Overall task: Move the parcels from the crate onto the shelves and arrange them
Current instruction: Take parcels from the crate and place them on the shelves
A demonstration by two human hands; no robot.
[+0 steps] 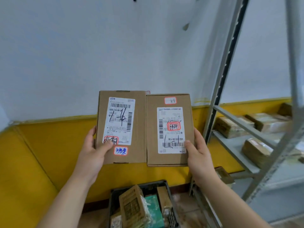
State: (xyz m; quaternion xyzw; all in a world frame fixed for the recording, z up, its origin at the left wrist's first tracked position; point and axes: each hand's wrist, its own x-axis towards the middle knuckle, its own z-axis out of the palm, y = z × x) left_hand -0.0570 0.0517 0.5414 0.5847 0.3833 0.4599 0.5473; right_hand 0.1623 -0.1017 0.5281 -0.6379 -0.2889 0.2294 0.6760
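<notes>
Left grip (93, 155): clasps taller brown cardboard parcel (139, 125) — thumb on its white label (120, 120).
Right grip (199, 153): clasps shorter brown cardboard parcel (152, 137) — alongside, edges touching.

The upper wall (98, 46) is pale bluish white and evenly lit, with two dark marks (185, 27) toward 12 and 1 o'clock. Below it a yellow band (49, 145) runs from 9 to 3 o'clock, folding at a corner (14, 125) at 9. A grey metal shelving rack (213, 102) stands at 3 o'clock. Brownish floor (185, 203) shows at 5 o'clock.
</notes>
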